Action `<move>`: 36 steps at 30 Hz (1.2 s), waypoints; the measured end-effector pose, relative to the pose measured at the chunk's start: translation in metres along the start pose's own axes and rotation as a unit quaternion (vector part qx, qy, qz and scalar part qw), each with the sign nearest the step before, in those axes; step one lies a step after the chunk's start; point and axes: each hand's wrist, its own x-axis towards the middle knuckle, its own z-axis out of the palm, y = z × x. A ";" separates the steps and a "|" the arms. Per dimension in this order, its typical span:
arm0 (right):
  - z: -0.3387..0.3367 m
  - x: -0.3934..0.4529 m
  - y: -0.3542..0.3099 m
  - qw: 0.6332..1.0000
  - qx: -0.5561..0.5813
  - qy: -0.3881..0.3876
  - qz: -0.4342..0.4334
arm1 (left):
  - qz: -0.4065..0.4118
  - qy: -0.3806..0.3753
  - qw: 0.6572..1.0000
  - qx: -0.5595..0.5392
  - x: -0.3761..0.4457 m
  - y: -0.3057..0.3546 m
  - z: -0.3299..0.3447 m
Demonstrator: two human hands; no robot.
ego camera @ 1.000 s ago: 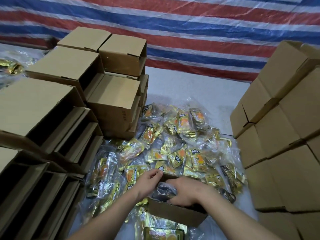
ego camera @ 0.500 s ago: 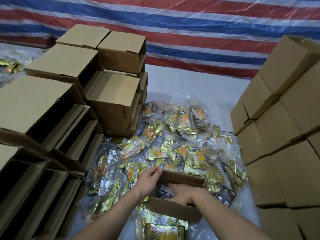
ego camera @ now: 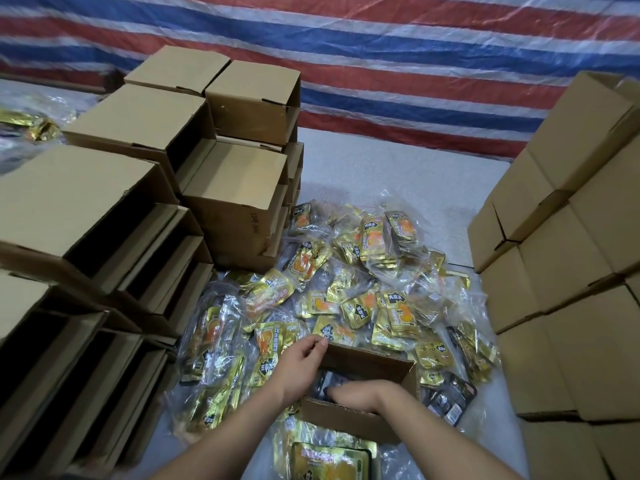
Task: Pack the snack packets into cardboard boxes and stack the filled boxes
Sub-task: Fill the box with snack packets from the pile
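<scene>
Both hands (ego camera: 349, 396) in open box (ego camera: 367, 355)

Both hands (ego camera: 304, 358) low, perhaps curled
</scene>
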 end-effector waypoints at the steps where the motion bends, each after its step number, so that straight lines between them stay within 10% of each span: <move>1: 0.000 0.000 -0.001 1.000 0.004 -0.009 -0.004 | -0.003 0.001 1.000 0.000 -0.001 0.000 0.000; 19: -0.025 -0.026 0.012 0.996 -0.048 0.079 0.008 | -0.008 -0.030 0.999 0.027 0.002 0.011 -0.003; 27: -0.059 -0.082 0.037 0.904 0.032 0.414 -0.103 | -0.033 -0.050 0.994 0.087 0.006 0.023 -0.003; 36: -0.043 -0.061 0.070 0.926 0.061 0.363 -0.089 | -0.012 0.032 0.988 0.150 0.029 0.054 0.002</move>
